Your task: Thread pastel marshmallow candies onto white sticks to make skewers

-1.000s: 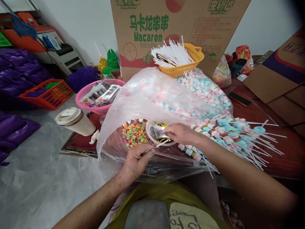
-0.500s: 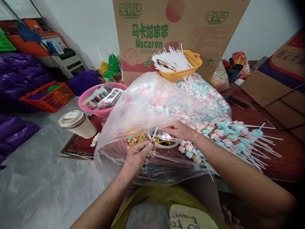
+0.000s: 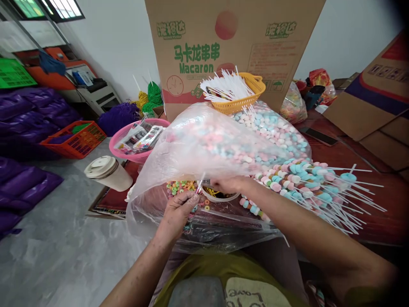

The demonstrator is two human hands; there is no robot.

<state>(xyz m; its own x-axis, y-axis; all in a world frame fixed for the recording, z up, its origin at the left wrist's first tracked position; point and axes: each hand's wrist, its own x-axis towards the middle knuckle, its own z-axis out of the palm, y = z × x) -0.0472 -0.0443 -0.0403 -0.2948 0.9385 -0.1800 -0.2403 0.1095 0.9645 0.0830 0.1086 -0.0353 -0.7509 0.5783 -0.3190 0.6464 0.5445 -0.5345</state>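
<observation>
My left hand [image 3: 179,209] is closed around a thin white stick [image 3: 200,182], which points up past the thumb. Below the fingers a small patterned wrapper shows, partly hidden by the hand. My right hand [image 3: 230,184] reaches over a round white tub [image 3: 220,198], its fingers curled down together into it. Their tips are hidden, so what they hold cannot be made out. Gold strips [image 3: 211,192] show inside the tub. Left of it lie colourful ring-shaped pieces [image 3: 180,186] on the table. A large clear plastic bag [image 3: 159,170] of pink, blue and white marshmallows drapes around both hands.
Marshmallow skewers [image 3: 306,183] lie at the right. Behind stand a yellow basket [image 3: 238,104] of white sticks and a Macaron carton [image 3: 236,42]. A pink basket [image 3: 128,157] with packets and a lidded cup [image 3: 108,172] are at left. A phone [image 3: 319,136] lies far right.
My right hand has moved slightly left and down into the tub, off the shiny silver packet's edge. My left hand still grips the stick, a little further left. The view has tilted up slightly.
</observation>
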